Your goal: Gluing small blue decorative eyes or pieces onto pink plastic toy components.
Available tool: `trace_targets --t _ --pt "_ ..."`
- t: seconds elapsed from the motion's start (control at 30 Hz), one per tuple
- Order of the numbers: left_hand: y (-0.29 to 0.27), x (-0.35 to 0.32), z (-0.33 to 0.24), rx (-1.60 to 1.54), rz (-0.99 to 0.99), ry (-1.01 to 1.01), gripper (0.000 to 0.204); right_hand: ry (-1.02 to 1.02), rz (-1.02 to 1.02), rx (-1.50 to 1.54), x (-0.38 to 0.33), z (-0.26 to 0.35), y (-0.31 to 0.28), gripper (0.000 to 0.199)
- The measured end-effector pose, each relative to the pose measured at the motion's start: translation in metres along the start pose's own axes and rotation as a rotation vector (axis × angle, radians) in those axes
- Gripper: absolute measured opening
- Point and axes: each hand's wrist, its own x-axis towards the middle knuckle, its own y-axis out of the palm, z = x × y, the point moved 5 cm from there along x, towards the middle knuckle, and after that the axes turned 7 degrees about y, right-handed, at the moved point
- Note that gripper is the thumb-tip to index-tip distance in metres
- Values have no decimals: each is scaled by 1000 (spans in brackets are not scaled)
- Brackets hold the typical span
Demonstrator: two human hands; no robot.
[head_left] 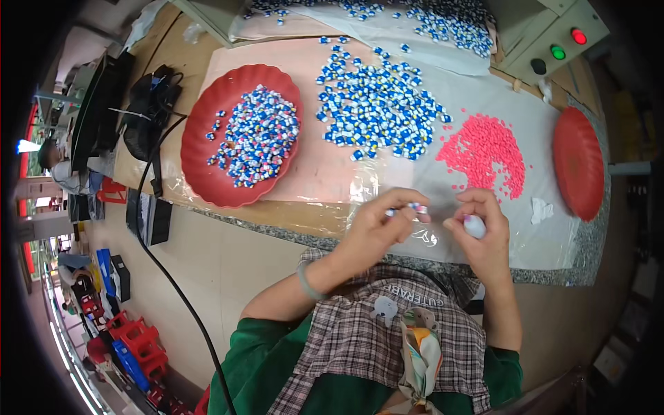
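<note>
Plastic sheeting is spread over a worktable, where a pile of blue-and-white pieces is laid. Left of the pile, more such pieces are held in a red tray; right of it, small pink bits are heaped. On the pile's near side, a tiny blue, white and pink piece is pinched in the nearly closed fingertips of the left hand. Nearer and right of the pile, a white rounded thing is clasped by the curled right hand; whether anything else is gripped cannot be told
</note>
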Motion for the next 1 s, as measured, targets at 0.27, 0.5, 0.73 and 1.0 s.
trace_targets --t 0.27,0.5,0.73,1.0 --pt "-125 -32 -104 1126 -684 413 14 29 -35 64 -1 -20 -6 25" --pt "-90 -12 -87 1571 -422 670 18 32 -48 58 -4 -22 -9 22" --pt "-64 20 -42 1322 -392 585 16 15 -31 57 -6 -22 -9 18" --pt "-63 16 -38 610 -345 306 19 -37 61 251 -6 -33 -16 39"
